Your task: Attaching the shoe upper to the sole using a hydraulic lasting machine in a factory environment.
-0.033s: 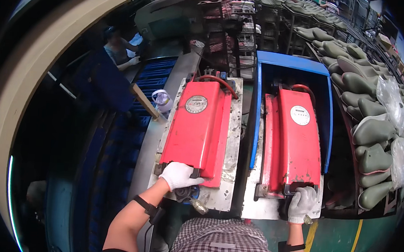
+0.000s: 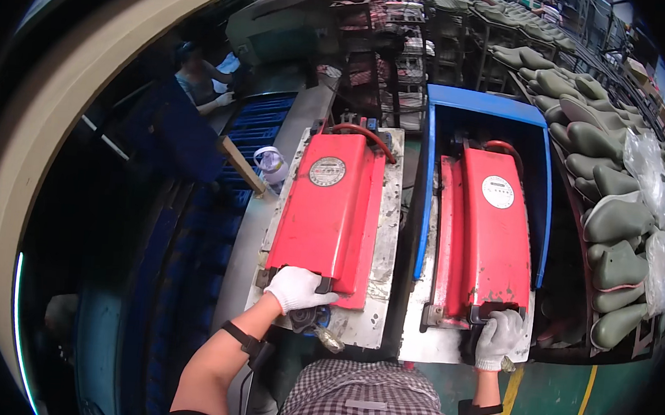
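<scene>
Two red-covered machines lie side by side in front of me. At the near end of the left red machine, my left hand, in a white knit glove, is closed over a black handle, its thumb stretched to the right. My right hand, gloved too, has its fingers curled over the dark handle at the near end of the right red machine. Both gloves partly hide the handles. A round dial label sits on top of each cover. Below my left hand is a dark round fitting.
A blue hood frames the right machine. Green shoe-shaped forms crowd the rack at right, with clear plastic bags among them. A bottle stands left beside a blue roller conveyor. Farther left, another person sits or stands.
The whole view has shifted slightly, so everything appears a little farther right. Both hands stay where they were on the machines.
</scene>
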`<state>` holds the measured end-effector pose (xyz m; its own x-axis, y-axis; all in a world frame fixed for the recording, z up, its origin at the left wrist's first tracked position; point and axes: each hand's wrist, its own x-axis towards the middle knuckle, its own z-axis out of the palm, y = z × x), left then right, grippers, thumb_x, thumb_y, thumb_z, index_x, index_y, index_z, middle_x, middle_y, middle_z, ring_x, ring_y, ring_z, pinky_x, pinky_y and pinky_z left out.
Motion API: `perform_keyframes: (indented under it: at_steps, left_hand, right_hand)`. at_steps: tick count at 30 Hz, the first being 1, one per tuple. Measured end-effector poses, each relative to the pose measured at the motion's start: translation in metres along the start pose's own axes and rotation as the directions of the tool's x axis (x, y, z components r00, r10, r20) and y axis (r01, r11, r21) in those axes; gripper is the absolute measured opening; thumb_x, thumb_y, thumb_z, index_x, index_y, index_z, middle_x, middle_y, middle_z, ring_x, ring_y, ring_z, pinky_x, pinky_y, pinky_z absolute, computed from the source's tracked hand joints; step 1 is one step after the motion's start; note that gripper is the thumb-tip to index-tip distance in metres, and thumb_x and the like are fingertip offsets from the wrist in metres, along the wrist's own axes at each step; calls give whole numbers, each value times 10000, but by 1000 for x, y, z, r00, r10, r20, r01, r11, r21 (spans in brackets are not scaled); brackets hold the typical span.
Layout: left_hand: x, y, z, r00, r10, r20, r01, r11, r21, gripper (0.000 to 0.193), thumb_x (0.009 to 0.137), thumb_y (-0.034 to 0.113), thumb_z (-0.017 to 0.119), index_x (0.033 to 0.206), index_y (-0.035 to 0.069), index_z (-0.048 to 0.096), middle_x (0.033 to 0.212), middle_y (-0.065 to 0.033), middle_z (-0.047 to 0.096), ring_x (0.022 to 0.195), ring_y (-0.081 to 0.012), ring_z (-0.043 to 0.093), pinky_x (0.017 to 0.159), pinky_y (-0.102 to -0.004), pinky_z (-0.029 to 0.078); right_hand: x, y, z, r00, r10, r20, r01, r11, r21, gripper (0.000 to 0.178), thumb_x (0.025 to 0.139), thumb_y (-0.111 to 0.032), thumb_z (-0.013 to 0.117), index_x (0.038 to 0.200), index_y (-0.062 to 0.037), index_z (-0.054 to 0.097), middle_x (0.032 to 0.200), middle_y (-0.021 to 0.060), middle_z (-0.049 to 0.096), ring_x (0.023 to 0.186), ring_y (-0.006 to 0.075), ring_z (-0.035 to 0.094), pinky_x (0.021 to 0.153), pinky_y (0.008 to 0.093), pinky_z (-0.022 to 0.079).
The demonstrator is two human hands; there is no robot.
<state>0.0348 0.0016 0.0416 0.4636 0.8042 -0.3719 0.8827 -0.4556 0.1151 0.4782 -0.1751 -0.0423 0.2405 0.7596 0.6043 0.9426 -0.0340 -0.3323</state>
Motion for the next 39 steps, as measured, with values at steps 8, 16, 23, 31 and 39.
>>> perform_keyframes:
  at_steps: [8, 16, 23, 31, 39]
  left_hand:
    - [0, -3, -1, 1000, -6, 17, 6, 999, -46, 728, 874, 768, 603, 828, 63, 779, 770, -198, 728, 753, -383, 735, 714, -486, 585]
    - [-2, -4, 0, 999, 28, -30, -30, 998, -59, 732, 873, 765, 605, 815, 56, 777, 778, -192, 732, 765, -376, 740, 733, -490, 588]
    - [-1, -5, 3, 1000, 10, -24, -11, 999, -53, 713, 870, 758, 614, 822, 66, 780, 786, -187, 735, 776, -375, 744, 743, -489, 589]
    - [-2, -4, 2, 999, -12, -30, 10, 997, -78, 705, 862, 755, 627, 843, 68, 784, 796, -188, 739, 774, -377, 743, 736, -485, 588]
    - [-1, -1, -2, 1000, -27, -2, 26, 998, -51, 746, 850, 772, 622, 840, 42, 778, 808, -201, 741, 782, -382, 744, 743, -478, 589]
  right_hand:
    - [-5, 8, 6, 998, 20, -57, -12, 990, 143, 158, 969, -215, 575, 919, -84, 647, 912, 108, 638, 942, 347, 611, 1031, 558, 414]
    - [-5, 10, 8, 997, -13, -74, 22, 993, 114, 207, 986, -232, 564, 898, -70, 658, 906, 119, 641, 929, 354, 607, 1005, 539, 431]
    - [-7, 11, 8, 997, -26, -73, 35, 991, 125, 267, 1033, -254, 555, 944, -32, 674, 960, 155, 636, 973, 377, 588, 901, 509, 455]
    - [-3, 7, 6, 999, -17, -50, 24, 990, 139, 208, 988, -216, 574, 921, -42, 668, 913, 137, 635, 928, 365, 592, 866, 509, 456]
    - [-2, 5, 4, 999, -12, -41, 17, 991, 132, 263, 1018, -248, 561, 901, -39, 671, 910, 152, 626, 926, 365, 594, 866, 499, 460]
